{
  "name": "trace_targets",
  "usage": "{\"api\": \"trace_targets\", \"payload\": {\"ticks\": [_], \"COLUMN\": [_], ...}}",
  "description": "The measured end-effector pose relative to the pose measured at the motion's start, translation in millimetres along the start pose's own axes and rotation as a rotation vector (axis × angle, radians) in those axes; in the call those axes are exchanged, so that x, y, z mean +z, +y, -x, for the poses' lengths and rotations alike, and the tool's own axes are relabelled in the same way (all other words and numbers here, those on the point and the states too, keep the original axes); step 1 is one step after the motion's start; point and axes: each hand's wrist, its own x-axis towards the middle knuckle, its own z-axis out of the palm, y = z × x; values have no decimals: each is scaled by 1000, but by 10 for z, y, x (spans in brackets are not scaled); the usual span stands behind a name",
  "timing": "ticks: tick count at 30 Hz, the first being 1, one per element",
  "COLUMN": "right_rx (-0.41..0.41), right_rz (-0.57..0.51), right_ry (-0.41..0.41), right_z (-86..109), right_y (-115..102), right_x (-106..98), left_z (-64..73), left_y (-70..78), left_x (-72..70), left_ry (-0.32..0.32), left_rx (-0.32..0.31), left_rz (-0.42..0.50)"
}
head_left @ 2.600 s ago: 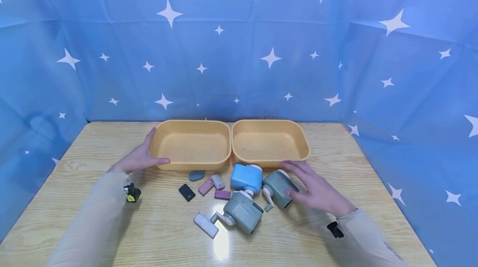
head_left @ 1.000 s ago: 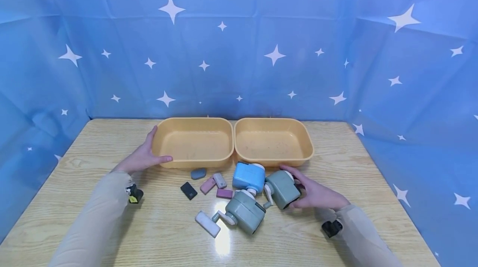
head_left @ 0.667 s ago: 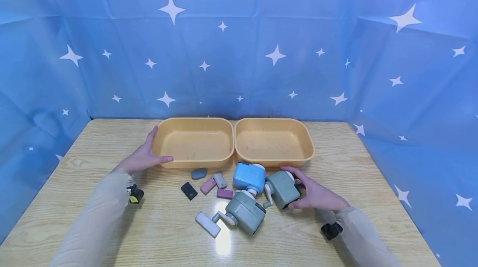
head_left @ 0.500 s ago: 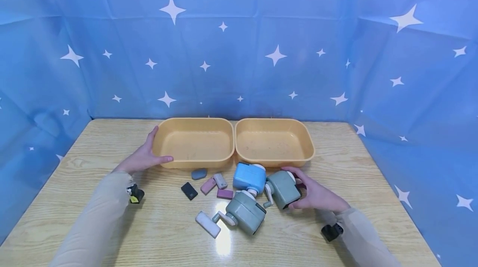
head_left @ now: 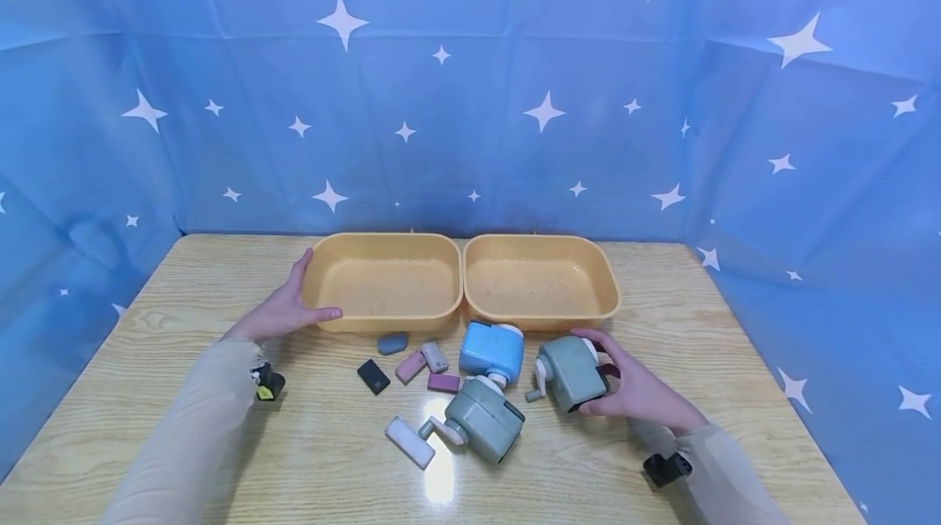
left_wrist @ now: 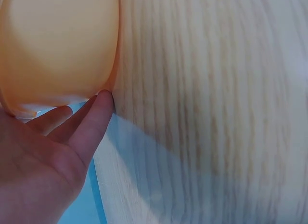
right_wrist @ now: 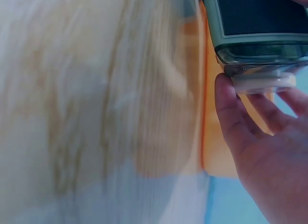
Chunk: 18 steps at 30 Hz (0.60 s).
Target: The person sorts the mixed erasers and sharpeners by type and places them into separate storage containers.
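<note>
Closest to the camera on a wood-grain table (head_left: 309, 460), a pale slab (head_left: 410, 442) lies just beside the handle of a grey-green crank box (head_left: 483, 419) resting on its side. Beyond it, the right hand (head_left: 632, 390) pinches a second crank box (head_left: 569, 370), thumb and fingers parted by the width of its body, fingertips at the white cap (right_wrist: 263, 83); whether the box is lifted cannot be told. With so few fingertips on it, a smooth casing could slip or roll, and its protruding handle (head_left: 541, 374) might snag the blue crank box (head_left: 490, 348) if swung left. Small blocks (head_left: 410, 367) lie scattered nearby. Farther back, the left hand (head_left: 278, 314), fingers spread and gripping nothing, touches the end of the left tray (head_left: 382, 323); a hard push could shove it into the adjoining right tray (head_left: 544, 322), before a starry blue backdrop (head_left: 470, 157).
</note>
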Motion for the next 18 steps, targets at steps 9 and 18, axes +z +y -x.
{"api": "trace_targets", "payload": {"ticks": [9, 18], "right_rx": [-117, -138], "right_rz": [23, 41], "right_ry": [74, 124], "right_z": [49, -29], "right_y": [-80, -197], "right_x": [-38, -66], "left_z": [4, -3], "left_y": [-20, -18], "left_x": [6, 15], "left_ry": [4, 16], "left_rx": [-2, 6], "left_rz": [-17, -37]}}
